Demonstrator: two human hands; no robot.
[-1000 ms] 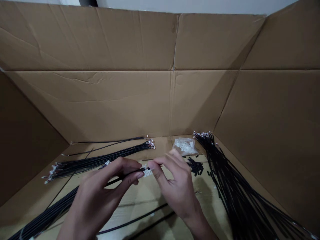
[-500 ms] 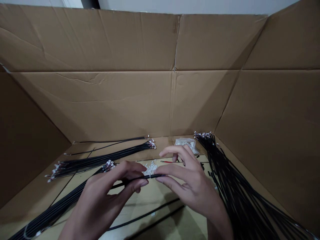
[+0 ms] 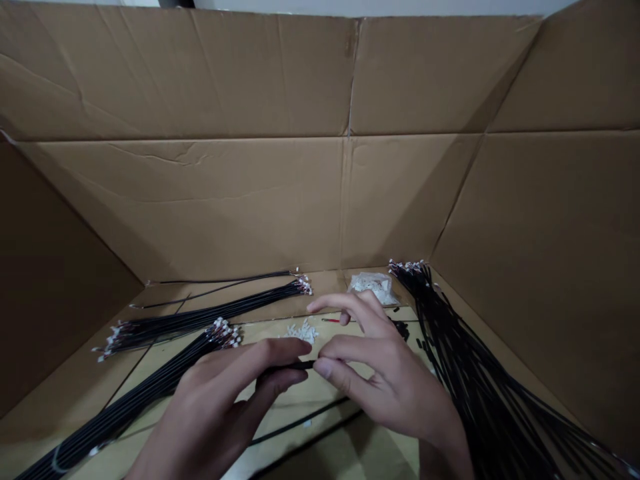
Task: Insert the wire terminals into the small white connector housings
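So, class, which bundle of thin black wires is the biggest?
The black wire bundle along the brown cardboard box's right wall: far thicker and wider-spread than the two slimmer bundles on the left.

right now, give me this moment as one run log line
left hand: pinching black cable | right hand: pinching its end | behind hands: white connectors | far right: cable bundle | setting: cardboard box

The left hand (image 3: 220, 413) held a black cable (image 3: 295, 365) in a pinch grip just in front of the white connector pile (image 3: 301, 331). The right hand (image 3: 395, 387) pinched the cable's end. A clear bag (image 3: 371, 287) lay behind and right of the pile, tied cable bundles (image 3: 200, 319) to its left, and a larger bundle (image 3: 475, 387) well to its right.
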